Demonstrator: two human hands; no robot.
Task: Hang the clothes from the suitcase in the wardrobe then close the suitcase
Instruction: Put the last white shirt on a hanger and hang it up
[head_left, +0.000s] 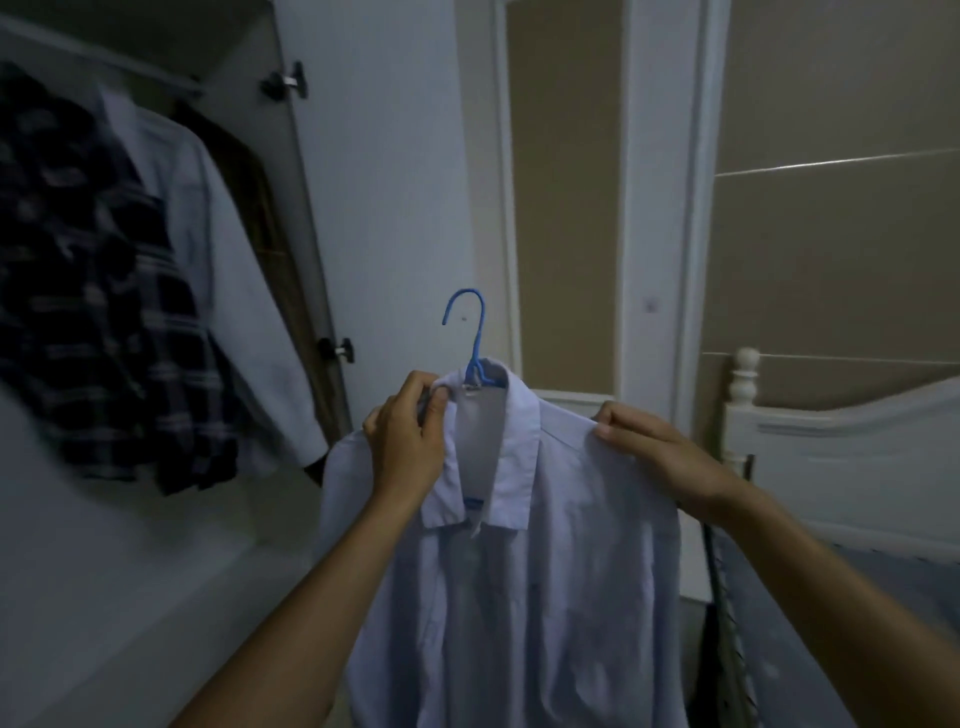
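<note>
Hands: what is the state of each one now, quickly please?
Left hand: closed, pinching the shirt at the collar, just below the hanger.
Right hand: closed, pinching the shirt at the shoulder.

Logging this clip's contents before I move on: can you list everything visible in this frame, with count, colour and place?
pale lilac collared fabric shirt: one, lilac, centre, held up on the hanger
blue plastic hanger: one, blue, hook standing up out of the shirt's collar
dark checked shirt: one, navy with pale stripes, hanging in the wardrobe, far left
pale blue hanging shirt: one, pale blue, beside the checked one
white wardrobe door: one, white, open, left of centre
black door hinges: two, black, on the wardrobe door's edge
white wooden headboard: one, white, right
left hand: pinches the shirt's collar
right hand: grips the shirt's shoulder
</note>
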